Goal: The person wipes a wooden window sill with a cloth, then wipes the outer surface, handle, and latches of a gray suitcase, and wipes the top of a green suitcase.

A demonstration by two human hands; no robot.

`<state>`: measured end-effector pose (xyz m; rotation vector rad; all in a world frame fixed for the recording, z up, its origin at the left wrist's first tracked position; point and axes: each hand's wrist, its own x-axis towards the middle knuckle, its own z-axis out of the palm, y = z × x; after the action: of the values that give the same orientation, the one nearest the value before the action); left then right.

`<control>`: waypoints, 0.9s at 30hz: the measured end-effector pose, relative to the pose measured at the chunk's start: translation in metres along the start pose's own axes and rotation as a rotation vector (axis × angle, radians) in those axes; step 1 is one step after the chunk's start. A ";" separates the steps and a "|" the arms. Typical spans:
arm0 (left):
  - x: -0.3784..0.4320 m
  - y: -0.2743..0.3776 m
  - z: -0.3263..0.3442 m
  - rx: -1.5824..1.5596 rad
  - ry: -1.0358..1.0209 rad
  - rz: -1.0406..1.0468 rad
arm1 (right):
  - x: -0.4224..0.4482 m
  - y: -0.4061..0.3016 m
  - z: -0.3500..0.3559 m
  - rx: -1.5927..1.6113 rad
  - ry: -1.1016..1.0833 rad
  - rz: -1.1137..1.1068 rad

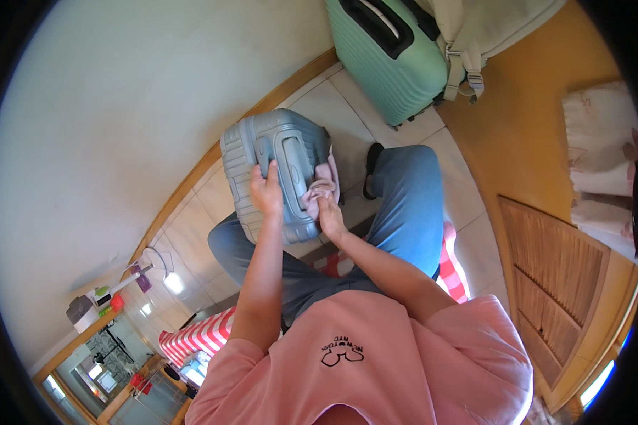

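A grey-blue hard-shell suitcase [244,194] stands between my knees, its top and recessed handle [296,172] facing me. My left hand [267,188] grips the small carry handle [264,152] on the suitcase. In my right hand [329,217] is a crumpled pinkish cloth [320,187], pressed against the edge beside the recessed handle. Part of the cloth hangs over the suitcase's right side. My fingers partly hide behind the cloth.
Ahead on the tiled floor [345,109] stands a mint-green suitcase [388,74], with a beige strapped bag [492,26] beside it. A pale wall [138,106] runs along the left. To the right is a louvered wooden panel [553,287]. Red-and-white striped fabric [204,332] lies beneath me.
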<state>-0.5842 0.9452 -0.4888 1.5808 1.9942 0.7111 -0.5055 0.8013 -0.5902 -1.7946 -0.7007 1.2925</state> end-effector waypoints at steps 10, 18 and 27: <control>0.038 -0.039 -0.017 -0.066 0.057 0.219 | -0.041 -0.095 0.016 0.062 -0.072 -0.073; 0.027 -0.017 -0.013 -0.528 -0.360 -0.067 | 0.014 -0.044 -0.003 -0.359 -0.031 -0.017; 0.016 -0.015 -0.054 0.039 -0.047 0.389 | -0.020 -0.117 -0.020 -0.449 -0.040 -0.633</control>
<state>-0.6339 0.9524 -0.4598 2.0169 1.6918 0.7724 -0.4915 0.8412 -0.4773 -1.6658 -1.5281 0.7783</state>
